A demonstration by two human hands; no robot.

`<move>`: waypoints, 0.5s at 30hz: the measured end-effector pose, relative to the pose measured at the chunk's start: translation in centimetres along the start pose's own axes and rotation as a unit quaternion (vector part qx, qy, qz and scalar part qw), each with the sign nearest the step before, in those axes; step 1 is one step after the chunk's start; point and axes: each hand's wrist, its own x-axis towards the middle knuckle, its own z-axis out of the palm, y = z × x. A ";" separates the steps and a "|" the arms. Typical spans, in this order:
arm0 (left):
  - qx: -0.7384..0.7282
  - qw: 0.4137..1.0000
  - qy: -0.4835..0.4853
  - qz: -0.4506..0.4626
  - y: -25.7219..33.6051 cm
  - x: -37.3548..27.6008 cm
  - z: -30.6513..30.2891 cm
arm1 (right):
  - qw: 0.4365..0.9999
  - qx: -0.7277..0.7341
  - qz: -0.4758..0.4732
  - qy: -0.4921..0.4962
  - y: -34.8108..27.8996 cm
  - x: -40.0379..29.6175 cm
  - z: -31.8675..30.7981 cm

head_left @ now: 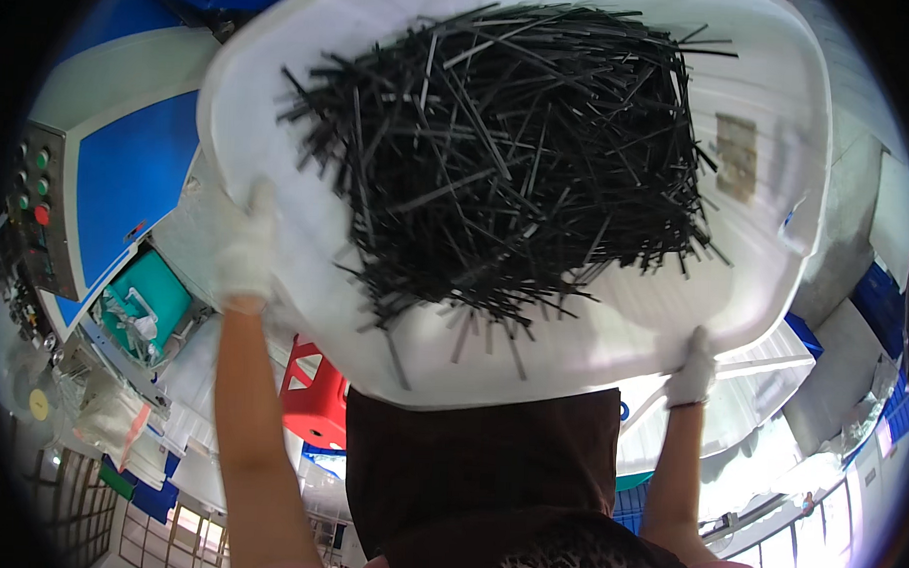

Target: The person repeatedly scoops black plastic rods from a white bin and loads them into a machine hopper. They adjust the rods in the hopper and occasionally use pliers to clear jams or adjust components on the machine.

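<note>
A large white plastic tub (pixel 314 211) fills the upper middle of the head view, right in front of my body. Inside it lies a heap of thin black strips (pixel 519 151), crossing one another in many directions. My left hand (pixel 245 247), in a white glove, grips the tub's left rim with the thumb over the inner side. On the near right rim, my right hand (pixel 693 373) holds on, also gloved in white. The fingers of both hands are mostly hidden by the tub wall. A brownish patch (pixel 735 157) marks the tub's right inner wall.
To the left stands a machine with a blue panel (pixel 135 190) and a button panel (pixel 43 194). A teal bin (pixel 146 303) sits below it. A red plastic stool (pixel 315 395) is close to my left forearm. Another white tub (pixel 751 399) lies beyond my right hand.
</note>
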 end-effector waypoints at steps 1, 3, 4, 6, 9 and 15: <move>0.039 0.999 0.023 0.000 -0.2 2.3 -0.3 | 0.999 0.022 0.015 -0.021 1.3 -1.7 0.5; 0.019 1.000 -0.020 0.015 -0.3 9.2 -0.9 | 0.979 0.177 0.090 -0.043 1.1 -7.3 4.1; -0.017 0.998 -0.024 0.055 0.7 11.9 -1.4 | 0.964 0.211 0.162 -0.015 -0.4 -10.5 6.3; -0.039 0.993 -0.002 0.111 3.2 16.2 -2.4 | 0.912 0.331 0.241 0.014 -0.5 -14.7 9.8; 0.011 0.988 0.053 0.144 5.5 17.4 -4.7 | 0.878 0.366 0.290 -0.110 -1.3 -19.6 12.1; 0.052 0.997 0.026 0.040 -1.3 5.0 -2.1 | 0.848 -0.261 -0.088 -0.453 -12.5 -21.3 15.3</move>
